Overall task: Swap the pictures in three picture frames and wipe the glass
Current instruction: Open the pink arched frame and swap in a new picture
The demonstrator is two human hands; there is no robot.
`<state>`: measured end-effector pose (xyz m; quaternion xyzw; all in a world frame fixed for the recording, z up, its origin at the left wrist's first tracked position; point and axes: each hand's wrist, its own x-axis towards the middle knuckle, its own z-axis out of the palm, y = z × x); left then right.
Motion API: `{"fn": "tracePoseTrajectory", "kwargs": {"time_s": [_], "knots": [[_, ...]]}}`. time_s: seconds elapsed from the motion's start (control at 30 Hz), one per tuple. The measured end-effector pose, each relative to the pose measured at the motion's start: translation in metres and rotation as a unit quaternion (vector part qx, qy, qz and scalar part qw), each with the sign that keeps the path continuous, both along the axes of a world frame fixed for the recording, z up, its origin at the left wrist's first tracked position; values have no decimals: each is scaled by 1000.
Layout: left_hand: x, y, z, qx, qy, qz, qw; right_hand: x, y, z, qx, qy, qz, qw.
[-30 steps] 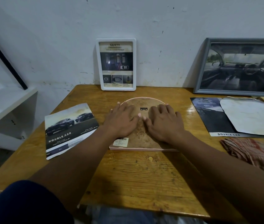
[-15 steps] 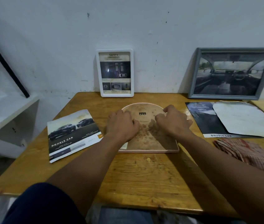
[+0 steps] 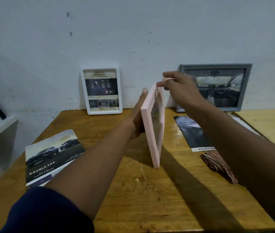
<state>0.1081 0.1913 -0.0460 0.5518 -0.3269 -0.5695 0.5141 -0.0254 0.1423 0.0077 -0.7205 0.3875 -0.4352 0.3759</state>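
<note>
Head view. Left hand (image 3: 139,113) and right hand (image 3: 180,89) both bare: no gloves, rings, watch or bands visible. Both forearms uncovered from wrist to where they leave view. Left upper arm wears a dark navy sleeve (image 3: 49,211), short, plain fabric, no print or logo seen; its hem sits at the near-left corner of the wooden table (image 3: 150,207). Right arm shows no sleeve inside the picture. One left fingertip has a short, pale nail.

Pale pink frame (image 3: 151,130), edge-on. White frame (image 3: 101,90) beside a grey frame (image 3: 215,86) on white wall (image 3: 133,31). Honey-brown wooden table (image 3: 150,190); red-and-brown checked cloth (image 3: 219,166); navy sleeve (image 3: 49,214).
</note>
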Motion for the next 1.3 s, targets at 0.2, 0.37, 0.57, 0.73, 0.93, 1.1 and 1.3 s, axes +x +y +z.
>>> {"fn": "tracePoseTrajectory", "kwargs": {"time_s": [0.2, 0.37, 0.57, 0.73, 0.93, 1.1, 1.3], "knots": [[36, 24, 18, -6, -68, 3, 998, 6, 0, -46, 18, 60, 20, 998], [67, 35, -18, 110, -277, 48, 953, -8, 7, -113, 46, 211, -43, 975], [66, 50, -84, 61, -539, 80, 836, -17, 21, -151, -38, 377, -83, 922], [50, 59, -103, 45, -671, 95, 734, -21, 20, -158, -86, 398, -89, 909], [33, 60, -90, -19, -746, 42, 665, -32, 23, -142, -85, 410, -57, 906], [-21, 41, -89, -107, -705, -67, 698, -75, 31, -119, -52, 415, -35, 907], [-103, 19, -93, -145, -711, -170, 667, -165, 49, -109, -71, 412, -67, 906]]}}
